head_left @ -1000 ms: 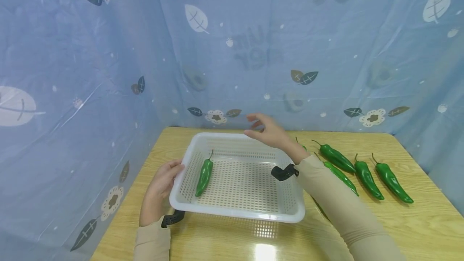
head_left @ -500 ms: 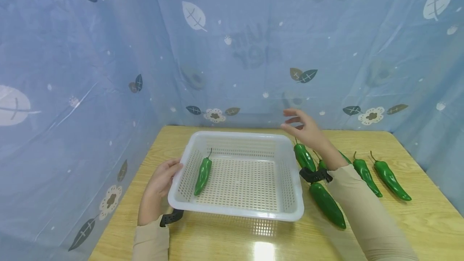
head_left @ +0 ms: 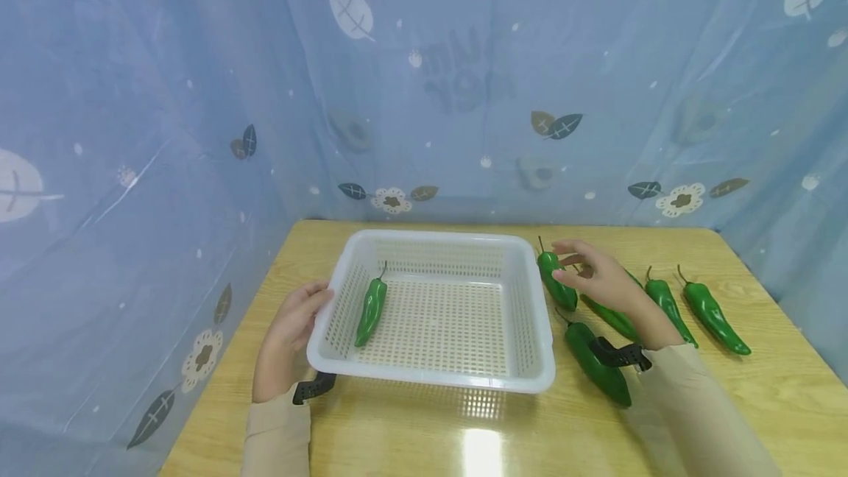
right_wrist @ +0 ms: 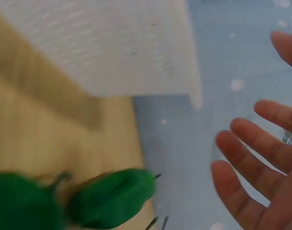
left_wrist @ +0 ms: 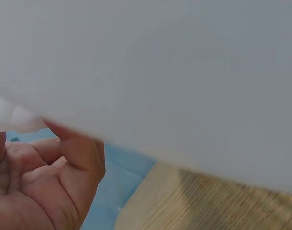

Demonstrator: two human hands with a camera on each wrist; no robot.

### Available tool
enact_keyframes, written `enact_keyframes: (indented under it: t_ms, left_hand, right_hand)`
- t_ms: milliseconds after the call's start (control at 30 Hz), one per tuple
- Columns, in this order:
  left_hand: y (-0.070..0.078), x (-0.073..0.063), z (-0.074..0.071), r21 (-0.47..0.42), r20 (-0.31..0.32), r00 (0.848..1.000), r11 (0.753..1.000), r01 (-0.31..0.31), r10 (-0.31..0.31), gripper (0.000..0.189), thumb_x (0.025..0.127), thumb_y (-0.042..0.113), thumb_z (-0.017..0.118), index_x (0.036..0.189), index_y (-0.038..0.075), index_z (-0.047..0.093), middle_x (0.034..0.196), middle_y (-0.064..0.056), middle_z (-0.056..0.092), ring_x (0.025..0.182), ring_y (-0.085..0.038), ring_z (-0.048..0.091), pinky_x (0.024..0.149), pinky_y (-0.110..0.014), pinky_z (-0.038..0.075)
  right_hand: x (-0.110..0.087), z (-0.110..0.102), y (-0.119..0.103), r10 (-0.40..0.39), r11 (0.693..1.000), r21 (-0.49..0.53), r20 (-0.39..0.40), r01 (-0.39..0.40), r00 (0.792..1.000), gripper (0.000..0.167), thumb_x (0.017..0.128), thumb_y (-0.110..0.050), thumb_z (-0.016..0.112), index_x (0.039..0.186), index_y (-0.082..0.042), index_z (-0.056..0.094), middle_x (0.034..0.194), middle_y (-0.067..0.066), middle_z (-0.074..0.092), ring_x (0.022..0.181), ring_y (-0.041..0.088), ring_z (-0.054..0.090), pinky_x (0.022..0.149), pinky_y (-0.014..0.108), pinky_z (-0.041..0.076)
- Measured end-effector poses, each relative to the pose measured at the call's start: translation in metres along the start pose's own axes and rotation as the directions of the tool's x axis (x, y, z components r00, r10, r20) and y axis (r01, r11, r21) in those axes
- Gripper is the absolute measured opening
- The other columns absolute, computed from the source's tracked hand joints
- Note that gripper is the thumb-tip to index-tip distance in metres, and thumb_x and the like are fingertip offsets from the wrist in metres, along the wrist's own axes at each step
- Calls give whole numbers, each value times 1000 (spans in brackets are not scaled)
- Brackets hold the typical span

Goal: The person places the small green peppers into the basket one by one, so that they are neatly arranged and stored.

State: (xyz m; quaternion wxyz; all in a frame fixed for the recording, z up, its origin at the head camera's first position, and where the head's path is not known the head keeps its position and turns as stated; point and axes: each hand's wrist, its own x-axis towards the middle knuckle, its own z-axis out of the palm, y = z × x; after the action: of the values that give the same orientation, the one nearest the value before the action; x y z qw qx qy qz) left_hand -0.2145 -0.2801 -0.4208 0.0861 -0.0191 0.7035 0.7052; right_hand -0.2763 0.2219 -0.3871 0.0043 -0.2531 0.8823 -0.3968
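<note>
At the left side of the white plastic basket (head_left: 424, 377), my left hand (head_left: 291, 322) grips the rim between thumb and fingers. One green chili pepper (head_left: 372, 311) lies inside along the basket's left part. My right hand (head_left: 599, 282) is over the table to the right of the basket, fingers loosely bent and apart, nothing between them. Just by its fingertips lies a second pepper (head_left: 553, 278). Another pepper (head_left: 609, 317) is partly hidden beneath the hand and forearm, and one nearer the front (head_left: 596, 363) is overlapped by the black wrist strap (head_left: 619, 353).
Two more green peppers (head_left: 715, 317) lie farther right on the wooden table (head_left: 762, 403). A blue patterned curtain (head_left: 424, 94) hangs along the back and left edges. The basket's pale wall (left_wrist: 160, 86) fills most of the left wrist view.
My right hand has moved from above the basket's back edge to the right and then down over the peppers. The left hand and basket stay in place.
</note>
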Motion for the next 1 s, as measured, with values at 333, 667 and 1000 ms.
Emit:
enact_keyframes:
  t_ms: [333, 667, 1000]
  left_hand:
    - [1, 1, 1, 10, -34, 999, 1000, 26, -26, 47, 101, 19, 45, 138, -8, 36, 112, -14, 62, 93, -19, 67, 80, -36, 57]
    - [0, 2, 1, 8, -27, 1000, 1000, 12, -12, 46, 101, 18, 45, 138, -8, 36, 110, -12, 64, 92, -18, 67, 79, -35, 57]
    - [0, 1, 1, 13, -40, 999, 1000, 26, -26, 47, 101, 20, 45, 139, -6, 36, 111, -12, 64, 92, -18, 67, 79, -36, 57]
  right_hand:
    - [-46, 18, 19, 53, 998, -20, 85, -51, 995, 53, 93, -23, 62, 138, -1, 43, 138, 22, 45, 118, 46, 49, 82, 50, 53]
    - [-70, 27, 29, 60, 998, -40, 107, -56, 992, 51, 92, -21, 63, 134, 0, 46, 131, 23, 51, 113, 43, 53, 75, 38, 55]
    - [-81, 31, 34, 81, 995, -74, 113, -73, 990, 51, 90, -24, 66, 132, 1, 49, 131, 23, 51, 111, 44, 52, 75, 38, 55]
